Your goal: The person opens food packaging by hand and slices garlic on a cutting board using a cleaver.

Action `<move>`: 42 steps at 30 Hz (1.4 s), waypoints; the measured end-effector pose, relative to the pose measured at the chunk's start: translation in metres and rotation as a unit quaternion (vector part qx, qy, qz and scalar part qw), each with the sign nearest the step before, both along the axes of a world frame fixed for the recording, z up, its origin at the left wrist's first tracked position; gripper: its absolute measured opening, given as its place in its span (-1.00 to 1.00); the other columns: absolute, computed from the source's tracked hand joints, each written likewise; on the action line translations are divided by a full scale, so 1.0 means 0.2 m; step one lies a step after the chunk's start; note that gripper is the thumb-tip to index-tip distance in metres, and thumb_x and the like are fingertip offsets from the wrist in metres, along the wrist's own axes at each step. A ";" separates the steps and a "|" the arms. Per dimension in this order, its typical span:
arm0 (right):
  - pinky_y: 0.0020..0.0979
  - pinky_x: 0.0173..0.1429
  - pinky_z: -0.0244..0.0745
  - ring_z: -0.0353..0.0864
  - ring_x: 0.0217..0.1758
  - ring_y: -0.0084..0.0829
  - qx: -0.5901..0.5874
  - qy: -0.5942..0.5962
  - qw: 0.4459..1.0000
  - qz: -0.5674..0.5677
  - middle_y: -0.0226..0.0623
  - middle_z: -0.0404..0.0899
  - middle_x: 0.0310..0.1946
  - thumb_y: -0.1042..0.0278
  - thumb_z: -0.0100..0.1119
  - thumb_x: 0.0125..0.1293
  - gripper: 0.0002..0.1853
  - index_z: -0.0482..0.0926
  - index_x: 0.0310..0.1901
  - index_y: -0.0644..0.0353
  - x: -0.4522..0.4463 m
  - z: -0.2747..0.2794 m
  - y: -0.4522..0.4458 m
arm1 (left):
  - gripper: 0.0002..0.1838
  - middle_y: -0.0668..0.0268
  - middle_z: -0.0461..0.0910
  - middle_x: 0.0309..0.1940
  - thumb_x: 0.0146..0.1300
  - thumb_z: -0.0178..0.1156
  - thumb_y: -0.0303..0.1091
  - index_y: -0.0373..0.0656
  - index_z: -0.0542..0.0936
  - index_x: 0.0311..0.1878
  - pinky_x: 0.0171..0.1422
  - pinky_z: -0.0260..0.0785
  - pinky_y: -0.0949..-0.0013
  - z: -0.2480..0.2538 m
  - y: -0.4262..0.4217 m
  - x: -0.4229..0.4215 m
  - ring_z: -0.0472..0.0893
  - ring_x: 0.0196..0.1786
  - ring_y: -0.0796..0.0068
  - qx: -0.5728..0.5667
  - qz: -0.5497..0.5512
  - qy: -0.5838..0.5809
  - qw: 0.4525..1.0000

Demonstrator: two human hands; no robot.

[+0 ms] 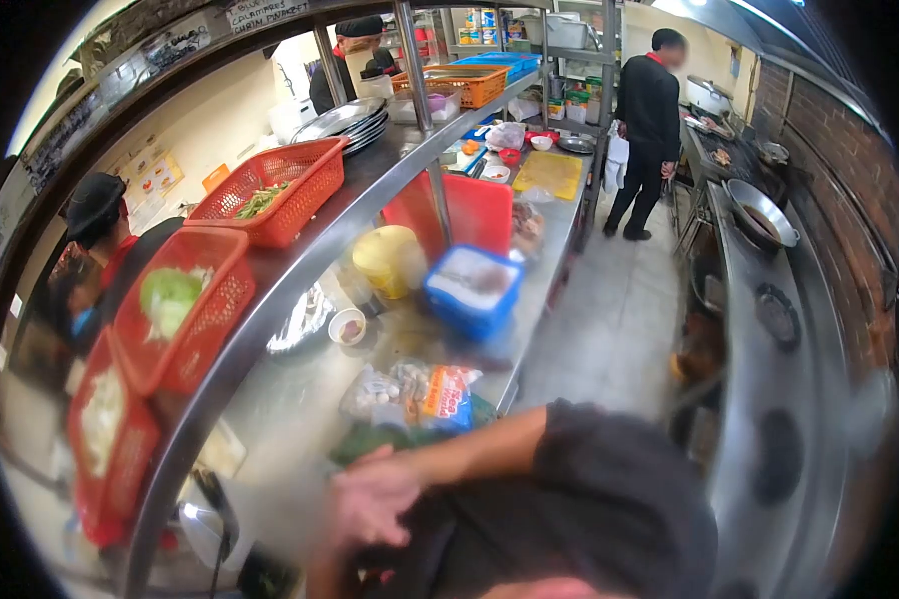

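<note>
A forearm from a dark sleeve reaches left across the front of the steel counter (pixel 260 419) to my right hand (pixel 385 489). My left hand (pixel 345 519) seems to be right against it, and blur hides where one ends and the other begins. Whether either hand holds anything cannot be made out. Just beyond them lie a blurred dark green item (pixel 370 440), a clear bag of pale pieces (pixel 372 394) and an orange, white and blue printed packet (pixel 449 397). Farther back are a small white cup (pixel 347 326), a yellow tub (pixel 387 262) and a blue container (pixel 474 290).
Red baskets (pixel 270 190) with vegetables line the raised shelf (pixel 300 240) at left. A person in black (pixel 649 110) stands in the aisle; another (pixel 95 215) is beyond the shelf. A large pan (pixel 759 213) sits on the right-hand counter (pixel 744 339).
</note>
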State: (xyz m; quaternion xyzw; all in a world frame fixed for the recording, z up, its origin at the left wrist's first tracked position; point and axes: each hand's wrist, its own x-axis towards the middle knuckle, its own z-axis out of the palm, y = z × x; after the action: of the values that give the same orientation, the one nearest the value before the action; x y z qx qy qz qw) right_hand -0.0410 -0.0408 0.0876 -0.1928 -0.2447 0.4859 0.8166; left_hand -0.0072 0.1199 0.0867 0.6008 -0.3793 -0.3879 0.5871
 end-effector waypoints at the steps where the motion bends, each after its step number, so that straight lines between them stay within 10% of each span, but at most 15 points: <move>1: -0.02 -0.50 0.63 0.66 -0.57 -0.11 0.047 -0.051 0.998 0.011 0.04 0.61 -0.41 -0.29 -0.26 0.48 -0.15 0.43 0.15 0.61 0.03 -0.02 0.00 | -0.35 0.05 0.52 0.15 0.20 0.26 -0.44 -0.36 0.29 0.35 0.15 0.56 0.17 0.00 0.00 0.01 0.54 0.20 0.25 0.001 -0.010 -0.001 1.000; 9: 0.08 -0.47 0.62 0.63 -0.62 -0.01 -0.227 -0.255 0.914 -0.219 0.12 0.53 -0.63 -0.16 -0.27 0.53 -0.30 0.54 -0.08 0.52 -0.04 -0.13 -0.03 | -0.27 0.08 0.50 0.16 0.20 0.26 -0.43 -0.36 0.21 0.41 0.14 0.54 0.21 -0.10 -0.02 0.01 0.58 0.12 0.31 -0.001 0.040 0.029 0.999; 14: -0.18 -0.60 0.54 0.54 -0.72 -0.13 -0.051 0.056 0.986 -0.146 -0.10 0.47 -0.68 -0.26 -0.31 0.52 -0.29 0.47 -0.49 0.27 -0.05 -0.11 -0.04 | -0.22 0.11 0.49 0.16 0.20 0.27 -0.42 -0.35 0.16 0.45 0.13 0.53 0.24 -0.17 0.09 0.02 0.58 0.10 0.35 -0.037 -0.009 0.136 0.990; 29: -0.43 -0.62 0.50 0.56 -0.69 -0.42 -0.181 0.025 0.956 -0.230 -0.24 0.63 -0.50 -0.07 -0.10 0.53 -0.52 0.56 -0.07 0.26 -0.05 -0.24 0.00 | -0.35 0.09 0.50 0.23 0.24 0.13 -0.50 -0.31 0.27 0.43 0.34 0.36 0.27 -0.20 -0.03 -0.01 0.50 0.26 0.31 -0.032 0.102 -0.024 0.994; 42: -0.40 -0.40 0.52 0.72 -0.43 -0.27 -0.125 -0.045 0.985 -0.107 -0.17 0.53 -0.66 -0.29 -0.27 0.52 -0.24 0.57 -0.48 0.31 -0.02 -0.24 -0.06 | -0.08 0.16 0.50 0.16 0.20 0.40 -0.15 -0.36 0.14 0.49 0.21 0.42 0.33 -0.06 0.00 -0.01 0.58 0.09 0.40 -0.009 0.017 0.048 0.999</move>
State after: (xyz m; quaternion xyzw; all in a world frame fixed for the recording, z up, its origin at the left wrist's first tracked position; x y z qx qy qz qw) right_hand -0.0449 -0.0533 0.0388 -0.3400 -0.1961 0.4134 0.8216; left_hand -0.0093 0.1193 0.0742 0.5826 -0.3437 -0.4031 0.6165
